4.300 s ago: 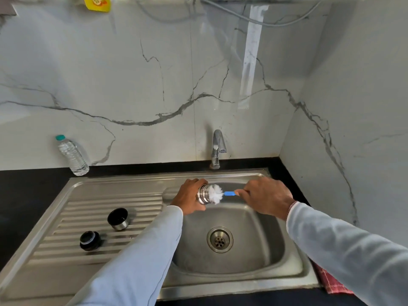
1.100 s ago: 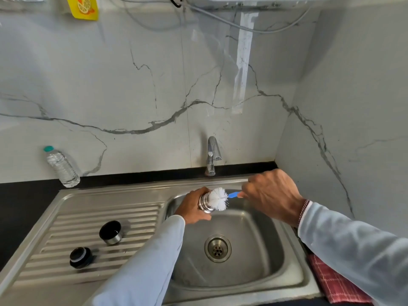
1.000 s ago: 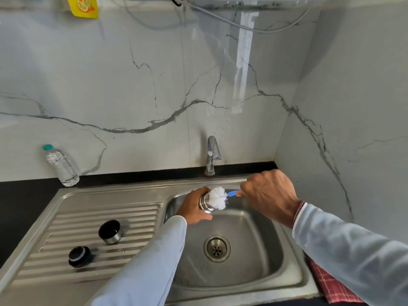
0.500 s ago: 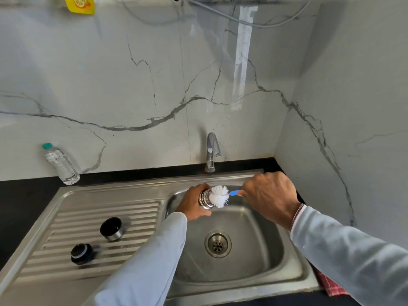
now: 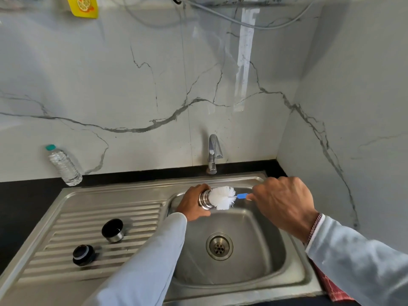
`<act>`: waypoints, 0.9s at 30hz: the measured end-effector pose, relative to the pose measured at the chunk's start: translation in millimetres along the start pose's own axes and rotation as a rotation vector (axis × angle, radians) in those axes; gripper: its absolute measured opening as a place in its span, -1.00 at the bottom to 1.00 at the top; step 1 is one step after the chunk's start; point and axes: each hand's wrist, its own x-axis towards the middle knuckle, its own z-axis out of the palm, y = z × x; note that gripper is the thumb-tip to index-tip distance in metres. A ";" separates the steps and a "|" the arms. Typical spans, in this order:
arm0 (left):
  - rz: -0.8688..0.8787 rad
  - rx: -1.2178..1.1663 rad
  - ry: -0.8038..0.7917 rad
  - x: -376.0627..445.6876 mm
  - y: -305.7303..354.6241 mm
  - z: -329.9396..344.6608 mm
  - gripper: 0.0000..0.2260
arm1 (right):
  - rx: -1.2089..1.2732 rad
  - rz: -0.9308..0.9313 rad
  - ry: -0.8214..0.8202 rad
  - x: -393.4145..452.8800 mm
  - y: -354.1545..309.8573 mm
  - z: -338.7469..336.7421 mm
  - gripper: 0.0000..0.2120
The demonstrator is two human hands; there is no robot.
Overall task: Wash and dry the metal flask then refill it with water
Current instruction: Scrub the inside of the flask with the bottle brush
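Observation:
My left hand (image 5: 192, 204) grips the metal flask (image 5: 204, 200) over the sink basin (image 5: 260, 250), the flask lying sideways with its threaded mouth pointing right. Most of its body is hidden behind the hand and sleeve. A bottle brush (image 5: 222, 197) with white bristles sits at the flask's mouth. My right hand (image 5: 282, 204) holds its blue handle. On the ribbed drainboard (image 5: 66, 221) lie the flask's steel cup (image 5: 113, 230) and black stopper (image 5: 83, 255).
A chrome tap (image 5: 213, 153) stands behind the basin, with no water running. A clear plastic water bottle (image 5: 63, 165) with a green cap stands on the black counter at the back left. A red checked cloth (image 5: 331, 288) lies at the sink's right front corner. Marble walls close the back and right.
The brush and flask stay together at the flask's mouth over the basin, shifting only slightly. My head has moved a little, so the view has shifted.

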 end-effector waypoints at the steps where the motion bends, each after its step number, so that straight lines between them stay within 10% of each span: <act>1: 0.001 -0.010 0.001 -0.7 1.0 2.4 -0.43 | 0.009 0.008 -0.009 1.9 -0.1 1.9 -0.63; 21: 0.042 0.085 -0.004 4.9 -3.0 1.0 -0.37 | 0.082 0.070 0.014 -11.0 14.5 -3.9 -0.58; 27: -0.010 0.080 -0.008 -0.3 -8.4 1.4 -0.35 | -0.009 -0.127 0.512 -0.8 33.3 49.7 -0.70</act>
